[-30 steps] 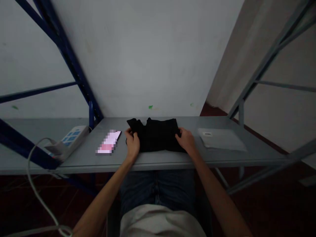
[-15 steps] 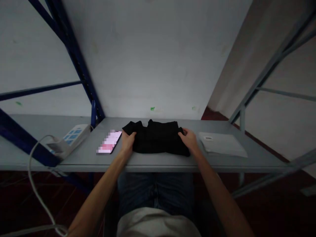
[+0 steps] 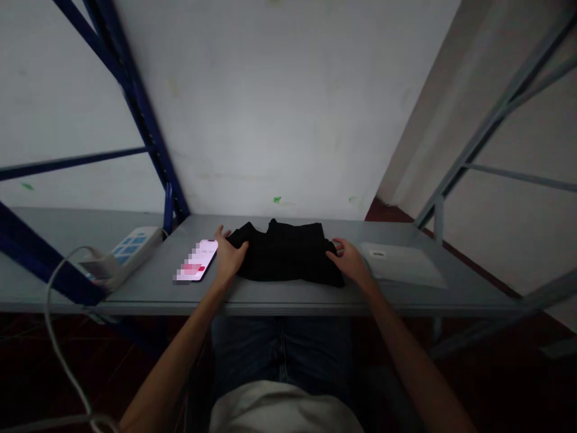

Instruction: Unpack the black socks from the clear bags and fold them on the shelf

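A folded black garment [image 3: 288,252] lies on the grey shelf [image 3: 288,294] in front of me, its kind unclear in the dim light. My left hand [image 3: 229,255] is at its left end, the thumb touching the cloth while the fingers stand apart from it on the far side. At the right end is my right hand [image 3: 351,258], its thumb by the cloth's edge and its fingers loosely parted. Neither hand grips the fabric.
Left of the garment is a lit phone [image 3: 197,261] with a blurred screen. Farther left, a white power strip [image 3: 135,249] has a white cable [image 3: 56,337]. A translucent plastic bag [image 3: 406,264] lies at right. Blue posts [image 3: 139,108] and a wall [image 3: 279,120] bound the shelf.
Both hands have loosened from the garment's ends, and their fingers have spread outward. The garment's left corner has dropped inward a little. The view has shifted slightly.
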`<state>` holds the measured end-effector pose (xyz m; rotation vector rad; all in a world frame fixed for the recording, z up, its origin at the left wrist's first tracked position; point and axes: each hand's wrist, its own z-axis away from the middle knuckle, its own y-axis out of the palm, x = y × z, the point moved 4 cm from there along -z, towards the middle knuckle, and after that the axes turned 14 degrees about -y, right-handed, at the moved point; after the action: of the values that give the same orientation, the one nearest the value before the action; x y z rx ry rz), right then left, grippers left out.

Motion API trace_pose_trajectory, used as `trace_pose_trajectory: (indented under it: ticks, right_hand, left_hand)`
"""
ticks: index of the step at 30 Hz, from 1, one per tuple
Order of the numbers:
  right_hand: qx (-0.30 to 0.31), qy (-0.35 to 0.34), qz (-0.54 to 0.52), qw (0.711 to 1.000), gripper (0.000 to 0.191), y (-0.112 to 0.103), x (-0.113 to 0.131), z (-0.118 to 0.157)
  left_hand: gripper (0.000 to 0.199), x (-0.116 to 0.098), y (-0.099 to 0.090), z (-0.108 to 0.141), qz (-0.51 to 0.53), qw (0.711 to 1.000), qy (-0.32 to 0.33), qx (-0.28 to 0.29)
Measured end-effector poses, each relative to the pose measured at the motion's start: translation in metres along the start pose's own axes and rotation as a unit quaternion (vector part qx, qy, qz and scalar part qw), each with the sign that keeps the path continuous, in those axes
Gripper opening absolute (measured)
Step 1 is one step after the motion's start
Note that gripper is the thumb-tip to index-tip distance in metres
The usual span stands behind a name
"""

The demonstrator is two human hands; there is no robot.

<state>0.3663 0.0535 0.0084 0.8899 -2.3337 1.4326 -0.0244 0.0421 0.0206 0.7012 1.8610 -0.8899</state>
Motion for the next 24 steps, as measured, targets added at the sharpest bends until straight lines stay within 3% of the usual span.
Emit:
trace_pose_trajectory:
  ticks: [2,4,8,15,19,24]
  right_hand:
    - [-0.019,-0.036,0.021,0.999,0.048,-0.004,0.002,0.0]
    - [-0.025,-0.083,0.037,0.996,0.043,-0.006,0.006,-0.003]
    - [-0.016,-0.13,0.046,0.99,0.028,-0.004,0.013,-0.012]
    - [-0.026,-0.11,0.049,0.992,0.034,-0.012,0.016,-0.013]
    - [-0.035,-0.119,0.0,0.992,0.031,-0.028,0.02,0.002]
    - [0.002,-0.097,-0.114,0.989,0.016,-0.044,0.028,0.043]
  left_hand:
    - [0.065,-0.015,-0.004,0.004,-0.086,0.994,0.068,-0.008]
    - [0.047,-0.026,-0.002,0.009,-0.174,0.976,0.128,0.02]
    - [0.029,-0.028,0.005,0.017,-0.29,0.94,0.151,0.093]
    - [0.013,-0.038,-0.003,0.009,-0.224,0.954,0.169,0.102]
    - [0.016,-0.055,-0.018,0.005,-0.163,0.954,0.152,0.202]
    - [0.025,-0.07,-0.041,0.01,-0.186,0.911,0.139,0.339]
